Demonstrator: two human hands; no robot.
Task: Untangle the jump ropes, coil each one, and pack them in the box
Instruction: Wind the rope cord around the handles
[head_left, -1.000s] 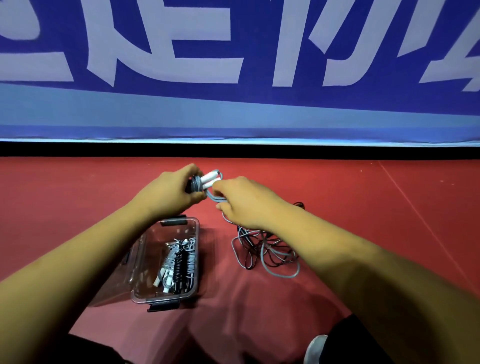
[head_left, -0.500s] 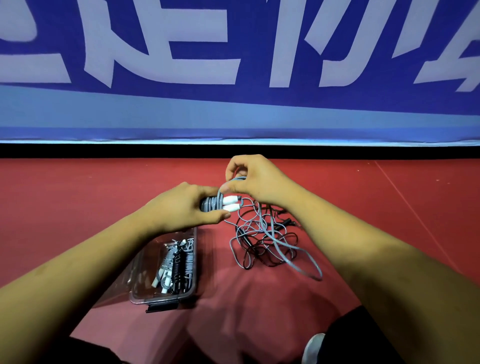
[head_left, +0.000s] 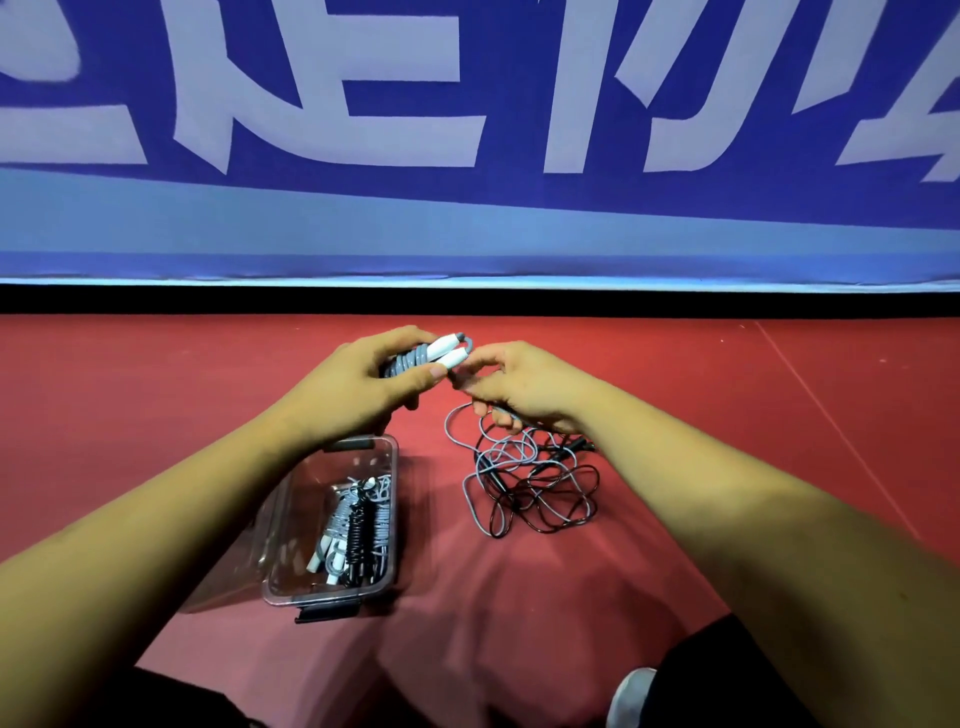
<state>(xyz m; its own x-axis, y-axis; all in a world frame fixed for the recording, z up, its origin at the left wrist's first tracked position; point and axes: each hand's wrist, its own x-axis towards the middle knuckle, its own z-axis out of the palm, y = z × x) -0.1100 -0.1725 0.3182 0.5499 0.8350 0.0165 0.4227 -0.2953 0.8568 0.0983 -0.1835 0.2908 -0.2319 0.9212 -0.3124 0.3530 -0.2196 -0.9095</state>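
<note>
Left hand (head_left: 363, 384): fingers and thumb are curled round the handle bundle (head_left: 447, 351), two white-tipped handles laid side by side with grey turns wound over them; the tips project toward 2 o'clock. This clamp presumably stops the finished turns from slipping. Right hand (head_left: 519, 389), just beside the tips at 3 o'clock: fingers are curled, pinching the grey rope (head_left: 451, 422) on its free run, apparently to feed and tension the next turn. From that pinch the strand drops toward 6 o'clock into the tangle (head_left: 535, 483) on the red floor (head_left: 727, 415), where grey loops interlace with a black rope (head_left: 582, 512). Step in hand, by judgement: coiling, part done. Clear box (head_left: 301, 519), open, at 7 o'clock from the hands, placed near for a short drop: it holds wound bundles (head_left: 358, 525), grey-white and black; their count cannot be told
</note>
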